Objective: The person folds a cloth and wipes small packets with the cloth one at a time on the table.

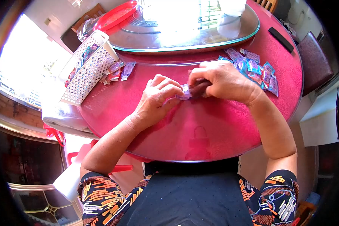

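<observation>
The left hand and right hand pinch one small packet, seemingly unfinished, back from the counter's near edge; a packet pile lies toward the right edge, more packets beside the basket at the left, which are done being unclear.

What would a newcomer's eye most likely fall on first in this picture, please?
Probably the bright red table across the middle, where the left hand and right hand meet at a small packet. Next, perhaps, the white perforated basket at the table's left side and the colourful packet pile at its right.
</observation>
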Action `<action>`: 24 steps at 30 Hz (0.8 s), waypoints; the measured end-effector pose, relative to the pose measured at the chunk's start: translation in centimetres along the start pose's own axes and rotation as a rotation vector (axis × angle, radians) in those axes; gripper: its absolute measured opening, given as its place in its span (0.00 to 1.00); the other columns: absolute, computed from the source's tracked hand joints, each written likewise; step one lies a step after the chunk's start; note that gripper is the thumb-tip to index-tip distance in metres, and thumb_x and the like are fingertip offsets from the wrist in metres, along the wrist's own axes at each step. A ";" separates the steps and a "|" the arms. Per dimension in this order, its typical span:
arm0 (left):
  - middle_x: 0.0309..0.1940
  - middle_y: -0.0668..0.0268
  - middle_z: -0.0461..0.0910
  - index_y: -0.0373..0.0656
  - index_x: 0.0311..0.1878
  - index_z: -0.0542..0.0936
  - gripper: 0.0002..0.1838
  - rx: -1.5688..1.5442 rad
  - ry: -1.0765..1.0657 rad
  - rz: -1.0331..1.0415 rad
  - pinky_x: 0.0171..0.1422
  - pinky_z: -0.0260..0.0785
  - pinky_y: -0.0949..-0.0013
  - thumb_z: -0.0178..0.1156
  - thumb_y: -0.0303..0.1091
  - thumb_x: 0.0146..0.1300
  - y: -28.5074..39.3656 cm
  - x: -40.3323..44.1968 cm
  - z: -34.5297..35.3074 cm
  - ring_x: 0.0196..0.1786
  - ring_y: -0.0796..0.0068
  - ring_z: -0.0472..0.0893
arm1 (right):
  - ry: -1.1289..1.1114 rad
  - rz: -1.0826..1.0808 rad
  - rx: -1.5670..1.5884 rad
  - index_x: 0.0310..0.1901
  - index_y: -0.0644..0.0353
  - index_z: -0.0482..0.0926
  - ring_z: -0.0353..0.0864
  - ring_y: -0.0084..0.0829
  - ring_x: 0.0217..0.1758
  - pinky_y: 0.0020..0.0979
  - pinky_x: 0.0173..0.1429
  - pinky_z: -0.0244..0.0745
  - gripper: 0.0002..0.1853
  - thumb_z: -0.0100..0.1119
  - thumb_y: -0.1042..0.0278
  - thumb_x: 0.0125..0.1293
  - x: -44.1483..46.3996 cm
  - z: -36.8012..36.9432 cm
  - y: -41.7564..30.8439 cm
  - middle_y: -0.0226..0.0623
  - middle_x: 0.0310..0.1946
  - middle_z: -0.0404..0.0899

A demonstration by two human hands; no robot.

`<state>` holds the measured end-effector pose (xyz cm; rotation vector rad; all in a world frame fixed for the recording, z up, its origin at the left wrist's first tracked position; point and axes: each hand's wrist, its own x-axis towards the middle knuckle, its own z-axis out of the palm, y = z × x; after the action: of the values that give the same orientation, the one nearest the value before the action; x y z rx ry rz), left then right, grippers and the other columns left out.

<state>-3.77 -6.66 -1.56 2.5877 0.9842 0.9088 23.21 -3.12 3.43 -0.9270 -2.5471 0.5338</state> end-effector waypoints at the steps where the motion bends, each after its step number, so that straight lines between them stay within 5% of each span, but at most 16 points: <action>1: 0.51 0.72 0.86 0.52 0.48 0.87 0.14 0.033 0.009 0.023 0.64 0.70 0.50 0.77 0.28 0.60 -0.1 -0.1 0.1 0.62 0.61 0.79 | -0.068 0.046 -0.005 0.49 0.52 0.91 0.92 0.48 0.49 0.44 0.56 0.85 0.19 0.75 0.72 0.54 -0.3 -1.4 -0.5 0.43 0.43 0.92; 5: 0.50 0.69 0.84 0.54 0.48 0.88 0.15 0.227 0.078 0.088 0.61 0.70 0.51 0.73 0.25 0.60 0.1 0.0 0.0 0.60 0.57 0.79 | -0.275 0.196 0.328 0.48 0.59 0.91 0.94 0.39 0.48 0.38 0.56 0.88 0.21 0.73 0.78 0.48 -1.8 -4.4 -0.1 0.44 0.42 0.94; 7: 0.50 0.66 0.83 0.55 0.50 0.89 0.17 0.299 0.110 0.095 0.60 0.71 0.51 0.72 0.24 0.59 0.3 0.0 0.0 0.57 0.56 0.79 | -0.121 0.177 0.530 0.50 0.63 0.91 0.92 0.31 0.47 0.33 0.60 0.88 0.23 0.71 0.79 0.47 -1.6 -4.2 0.9 0.39 0.43 0.94; 9: 0.50 0.62 0.82 0.55 0.54 0.89 0.21 0.320 0.113 0.091 0.60 0.74 0.50 0.71 0.21 0.59 0.4 -0.2 0.5 0.55 0.55 0.78 | 0.017 0.154 0.485 0.50 0.63 0.91 0.92 0.29 0.47 0.32 0.61 0.88 0.23 0.71 0.79 0.47 -1.6 -4.5 1.0 0.39 0.42 0.93; 14: 0.54 0.63 0.76 0.63 0.60 0.86 0.19 0.394 -0.082 0.062 0.63 0.69 0.47 0.75 0.41 0.67 2.9 0.8 1.4 0.59 0.58 0.75 | 0.008 0.134 0.408 0.51 0.63 0.91 0.92 0.33 0.48 0.31 0.62 0.86 0.23 0.71 0.77 0.49 -1.5 -4.4 1.3 0.42 0.43 0.93; 24: 0.51 0.64 0.81 0.52 0.51 0.89 0.15 0.159 0.004 0.158 0.59 0.69 0.53 0.78 0.37 0.62 3.0 0.6 0.2 0.54 0.58 0.79 | -0.005 0.150 0.449 0.51 0.60 0.91 0.92 0.33 0.47 0.33 0.61 0.87 0.23 0.71 0.77 0.49 -1.4 -3.6 2.0 0.41 0.43 0.93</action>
<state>-1.74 -8.44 -0.19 2.8313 0.8973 0.9070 26.99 -1.83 5.28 -0.9454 -2.2278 1.0969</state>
